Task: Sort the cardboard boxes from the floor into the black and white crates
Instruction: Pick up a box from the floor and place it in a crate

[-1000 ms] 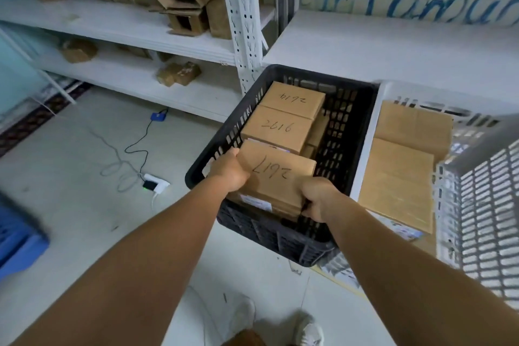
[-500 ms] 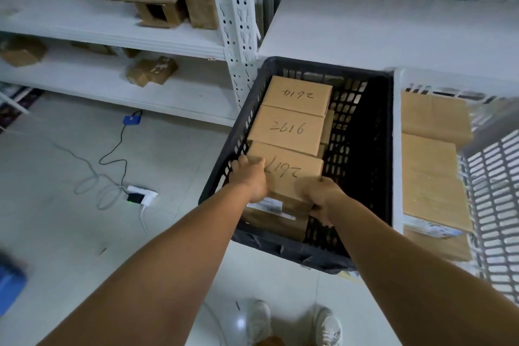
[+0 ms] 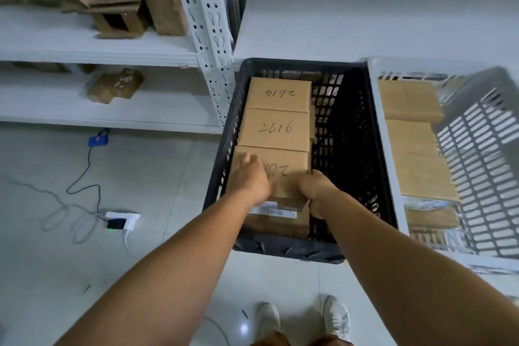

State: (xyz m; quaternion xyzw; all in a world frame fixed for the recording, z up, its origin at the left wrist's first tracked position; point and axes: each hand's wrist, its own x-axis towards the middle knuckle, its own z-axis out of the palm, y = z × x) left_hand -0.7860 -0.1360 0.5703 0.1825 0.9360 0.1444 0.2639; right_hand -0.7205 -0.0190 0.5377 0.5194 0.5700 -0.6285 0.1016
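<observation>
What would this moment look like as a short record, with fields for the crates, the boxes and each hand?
black crate: holds a row of three cardboard boxes on top of others, along its left side
box being placed: nearest in the row, number partly hidden by the hands
middle box: marked 2616
far box: number written upside down
left hand: fingers lie flat on the near box's top
right hand: curled round the near box's right corner
white crate: right of the black one, holds cardboard boxes
</observation>
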